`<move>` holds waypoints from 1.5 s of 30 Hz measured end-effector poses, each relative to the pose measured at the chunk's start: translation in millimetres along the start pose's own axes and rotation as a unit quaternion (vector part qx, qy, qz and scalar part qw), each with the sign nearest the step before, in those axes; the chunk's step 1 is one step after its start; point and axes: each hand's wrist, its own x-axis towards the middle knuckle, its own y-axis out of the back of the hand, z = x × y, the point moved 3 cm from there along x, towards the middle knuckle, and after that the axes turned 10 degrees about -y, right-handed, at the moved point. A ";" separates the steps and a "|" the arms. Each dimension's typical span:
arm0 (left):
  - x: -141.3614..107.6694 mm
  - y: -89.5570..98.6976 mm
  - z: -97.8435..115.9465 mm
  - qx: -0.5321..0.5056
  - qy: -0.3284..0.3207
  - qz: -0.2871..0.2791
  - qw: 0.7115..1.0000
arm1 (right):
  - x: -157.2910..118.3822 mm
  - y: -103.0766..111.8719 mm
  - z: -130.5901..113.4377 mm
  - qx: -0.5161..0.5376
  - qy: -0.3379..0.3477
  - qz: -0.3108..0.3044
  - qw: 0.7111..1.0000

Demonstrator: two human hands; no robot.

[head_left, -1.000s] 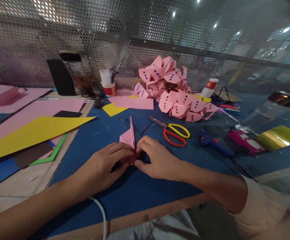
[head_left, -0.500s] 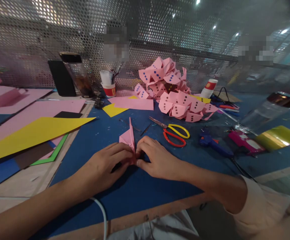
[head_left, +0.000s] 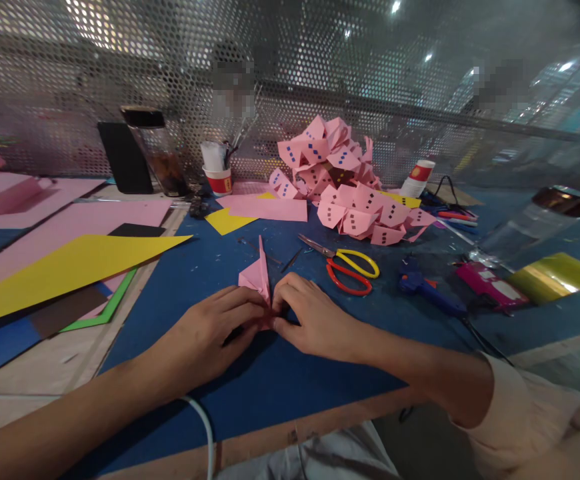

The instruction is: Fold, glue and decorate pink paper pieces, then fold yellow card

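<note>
A small folded piece of pink paper point(head_left: 255, 275) stands on the blue tabletop point(head_left: 290, 387), with a thin strip of it pointing away from me. My left hand point(head_left: 227, 323) pinches its near end from the left. From the right, the thumb and fingers of my right hand point(head_left: 310, 313) press on the same end, so the two sets of fingertips nearly meet. The part of the paper between the fingers is hidden. Just beyond my right hand lie scissors point(head_left: 349, 266) with one yellow and one red handle.
Folded pink paper pieces with square dots point(head_left: 343, 157) are heaped at the back. At right lie a blue glue gun point(head_left: 430, 293), a magenta object point(head_left: 490, 280) and a clear bottle point(head_left: 525, 223). Coloured sheets, the top one yellow point(head_left: 70, 267), cover the left. A white cable point(head_left: 203, 420) crosses the near edge.
</note>
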 end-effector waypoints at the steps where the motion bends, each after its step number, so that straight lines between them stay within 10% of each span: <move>1: 0.3 0.0 -0.1 0.001 -0.001 0.000 1.000 | 0.0 0.1 -0.1 -0.001 0.001 0.000 1.000; 45: -0.9 -0.3 8.1 0.088 -0.063 -0.038 0.993 | -3.7 -0.5 -2.0 -0.114 0.084 0.049 0.989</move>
